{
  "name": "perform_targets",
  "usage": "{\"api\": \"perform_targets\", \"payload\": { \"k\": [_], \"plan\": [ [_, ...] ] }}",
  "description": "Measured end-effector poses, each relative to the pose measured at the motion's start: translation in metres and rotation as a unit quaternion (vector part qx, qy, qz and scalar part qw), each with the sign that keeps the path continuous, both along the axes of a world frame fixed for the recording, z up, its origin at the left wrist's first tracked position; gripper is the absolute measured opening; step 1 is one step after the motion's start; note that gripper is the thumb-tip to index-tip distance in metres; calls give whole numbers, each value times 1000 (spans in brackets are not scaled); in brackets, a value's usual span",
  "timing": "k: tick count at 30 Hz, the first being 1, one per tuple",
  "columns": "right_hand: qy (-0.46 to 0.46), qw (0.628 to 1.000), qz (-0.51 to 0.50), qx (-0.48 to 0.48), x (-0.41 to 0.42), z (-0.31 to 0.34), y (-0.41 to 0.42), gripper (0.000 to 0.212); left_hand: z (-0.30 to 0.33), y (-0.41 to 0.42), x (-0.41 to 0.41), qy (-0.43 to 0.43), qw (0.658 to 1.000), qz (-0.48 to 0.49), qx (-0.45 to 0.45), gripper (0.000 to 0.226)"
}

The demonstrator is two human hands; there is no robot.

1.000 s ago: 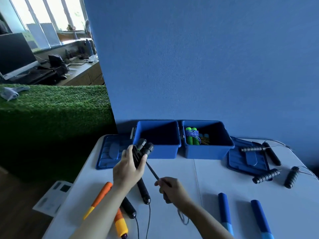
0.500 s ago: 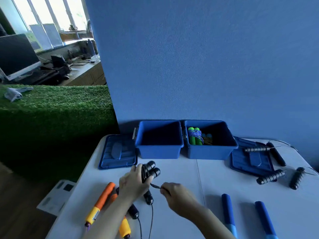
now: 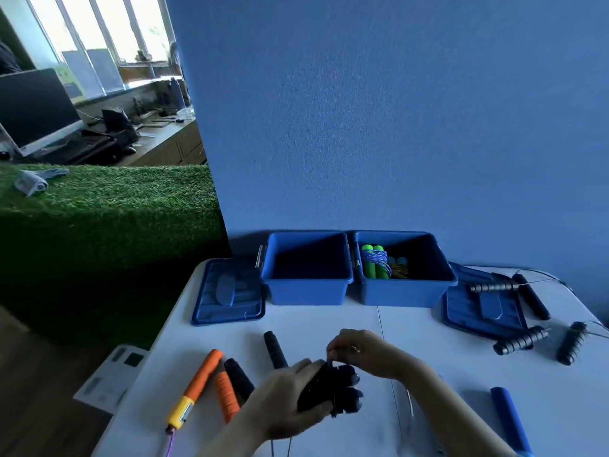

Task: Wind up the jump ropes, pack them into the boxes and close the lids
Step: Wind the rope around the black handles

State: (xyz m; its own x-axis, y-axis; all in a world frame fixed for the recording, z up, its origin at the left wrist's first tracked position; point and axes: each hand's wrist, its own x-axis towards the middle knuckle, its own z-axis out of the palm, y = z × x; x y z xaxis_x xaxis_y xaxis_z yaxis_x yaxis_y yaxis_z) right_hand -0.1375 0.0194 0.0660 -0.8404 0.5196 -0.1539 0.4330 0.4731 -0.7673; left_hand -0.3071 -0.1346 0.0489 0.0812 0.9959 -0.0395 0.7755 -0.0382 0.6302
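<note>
Single head-worn view, wide-angle, looks forward and down across white table [image 3: 428, 331] toward blue wall [image 3: 379, 110] at 12 o'clock; hands close, low centre.

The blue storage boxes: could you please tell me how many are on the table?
2. The left box stands at the table's far edge with nothing visible inside; the right box sits beside it, holding a wound green-handled rope.
</note>
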Motion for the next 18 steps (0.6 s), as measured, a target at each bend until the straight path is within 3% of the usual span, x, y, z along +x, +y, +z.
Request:
{"api": "perform_targets", "payload": {
  "k": [4, 7, 9, 12, 16, 18],
  "plan": [
    [96, 983, -76, -139, 0, -3, -3, 11, 7, 7, 8, -6, 998, 49, 41, 79],
    [115, 968, -132, -180, 0, -17, -7, 25, 5, 14, 3, -38, 993, 78, 75, 71],
    [109, 960, -177, -188, -1, -28, -15, 39, 6, 18, -4, -66, 987, 111, 98, 62],
    [64, 957, -205, -195, -16, -33, -36, 27, 7, 27, -9, -49, 979, 158, 119, 59],
    [13, 958, -203, -202, -39, -34, -71, 15, 5, 41, -10, -87, 943, 296, 124, 74],
    [-4, 959, -210, -188, -38, -31, -76, 15, -1, 39, -16, -36, 941, 314, 120, 73]
  ]
}}
